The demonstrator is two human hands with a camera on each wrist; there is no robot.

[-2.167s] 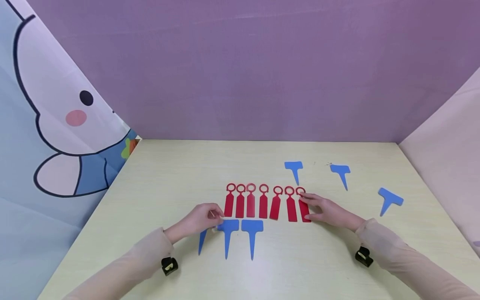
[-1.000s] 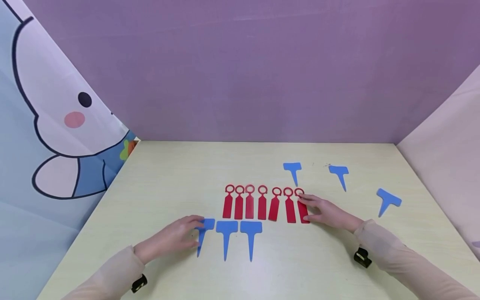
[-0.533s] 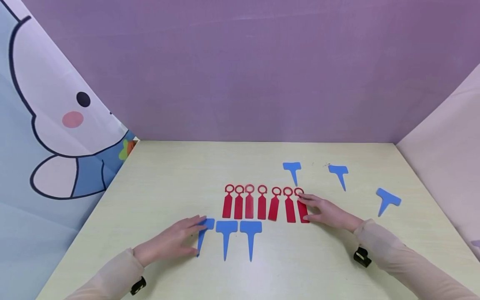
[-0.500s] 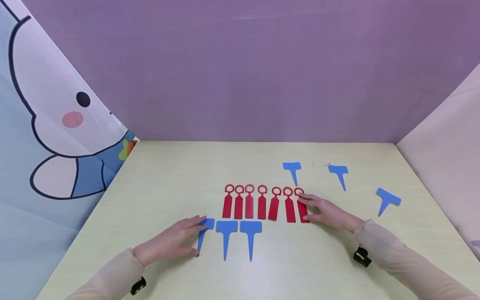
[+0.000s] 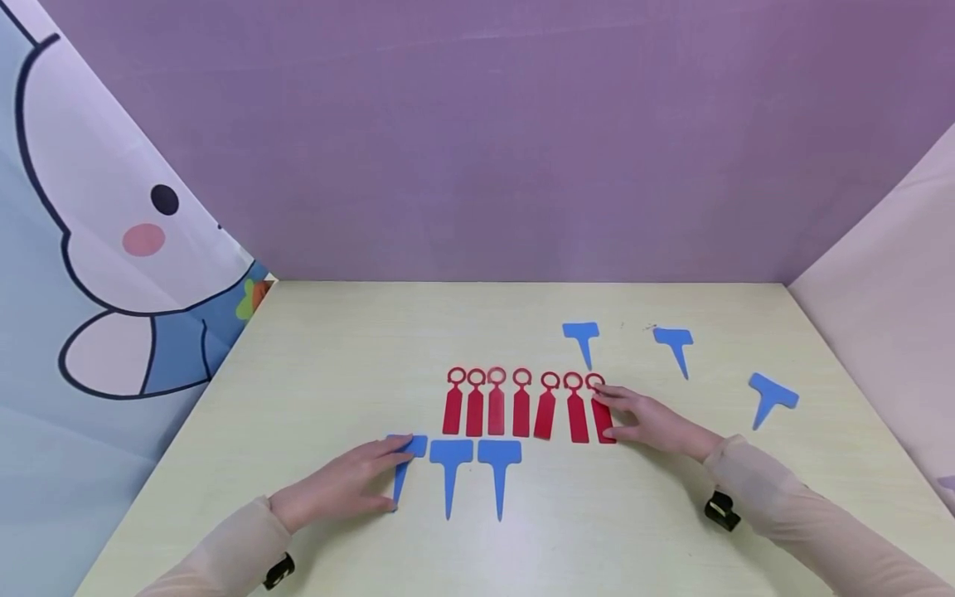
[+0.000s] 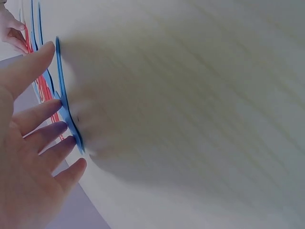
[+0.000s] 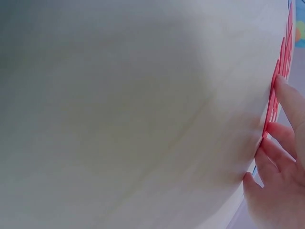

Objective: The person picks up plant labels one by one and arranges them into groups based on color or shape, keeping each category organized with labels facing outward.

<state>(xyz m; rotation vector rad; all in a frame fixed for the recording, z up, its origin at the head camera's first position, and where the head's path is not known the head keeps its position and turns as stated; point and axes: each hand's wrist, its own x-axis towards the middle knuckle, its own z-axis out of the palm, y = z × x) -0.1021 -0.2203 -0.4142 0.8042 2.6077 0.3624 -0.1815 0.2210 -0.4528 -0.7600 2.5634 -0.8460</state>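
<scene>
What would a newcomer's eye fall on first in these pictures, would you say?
Probably the row of seven red tags across the middle of the table, with the right hand at its right end. The large cartoon figure at the far left may come next. Blue T-shaped markers stand out too: three in front, the leftmost touched by the left hand, three scattered farther right.

I monitor two sleeved arms (image 5: 783, 502) angled inward: left hand (image 5: 341, 482), fingers (image 6: 39, 115) spread; right hand (image 5: 655, 421), thumb (image 7: 289, 96) apart from fingers.
</scene>
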